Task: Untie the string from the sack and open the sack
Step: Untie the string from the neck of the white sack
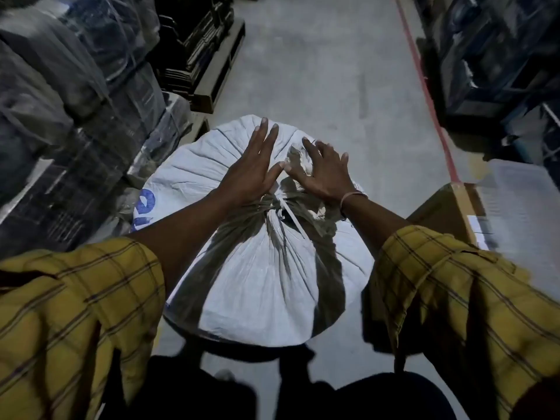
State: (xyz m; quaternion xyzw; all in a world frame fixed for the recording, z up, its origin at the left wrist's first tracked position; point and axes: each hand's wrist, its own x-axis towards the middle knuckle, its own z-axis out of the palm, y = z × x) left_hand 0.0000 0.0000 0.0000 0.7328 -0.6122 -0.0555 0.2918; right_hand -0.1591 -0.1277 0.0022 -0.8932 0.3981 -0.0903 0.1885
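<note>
On the grey concrete floor (327, 71) of a narrow aisle, directly below us, we see one white sack (257, 286), bulging and gathered at its neck, with blue lettering partly visible on its left flank. One white string (292, 218) cinches that neck near the middle of the sack's top, a loose tail running down toward the near right; the knot is still tied. Our two hands are over the sack's far half. The left hand (253, 172) is spread flat with fingers straight and pointing away from us, palm down on the fabric just left of the gathered mouth. The right hand (322, 172) is also spread, its fingers slightly curled over the crumpled cloth above the tie, gripping nothing that we can make out; a thin bracelet (351, 197) circles its wrist. Thumbs nearly meet between the hands. Both forearms come out of yellow checked sleeves (75, 301) pushed up near the elbows. To the left, plastic-wrapped stacks (69, 95) crowd close to the sack, with one dark wooden pallet (218, 68) beyond them. To the right sits one brown cardboard box (445, 213) near the sack's edge, and dark shelving further off. A red line (424, 92) runs along the floor's right side. Open floor lies mostly on the far side of the sack.
</note>
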